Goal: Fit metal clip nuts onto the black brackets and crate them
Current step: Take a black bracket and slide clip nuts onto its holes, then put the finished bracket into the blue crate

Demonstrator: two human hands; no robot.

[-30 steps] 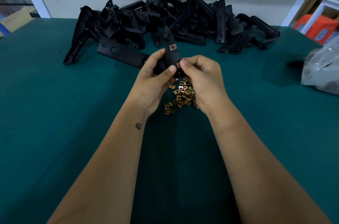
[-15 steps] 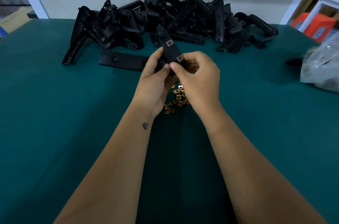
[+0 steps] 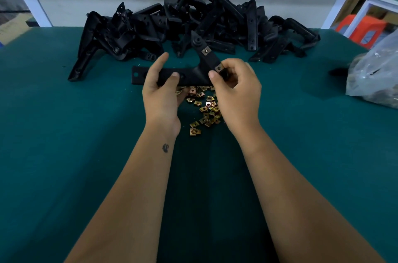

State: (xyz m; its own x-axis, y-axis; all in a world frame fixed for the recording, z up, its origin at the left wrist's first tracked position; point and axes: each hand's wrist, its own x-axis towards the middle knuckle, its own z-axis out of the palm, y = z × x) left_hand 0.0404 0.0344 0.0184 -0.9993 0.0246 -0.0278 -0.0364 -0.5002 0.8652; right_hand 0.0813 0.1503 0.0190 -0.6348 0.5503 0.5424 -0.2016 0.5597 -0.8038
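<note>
item: bracket, 2 clip nuts fitted. left hand fingers curled under it; right hand fingers pinch its clipped arm. fitting judged complete; next: crate.

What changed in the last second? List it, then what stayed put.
The left hand slid left along the held bracket, gripping its long bar, index finger lifted. The bracket now lies spread sideways, and its second clip nut shows seated at the right hand, which pinches that end. Unchanged: first clip nut, loose nuts, bracket pile, bag.
</note>
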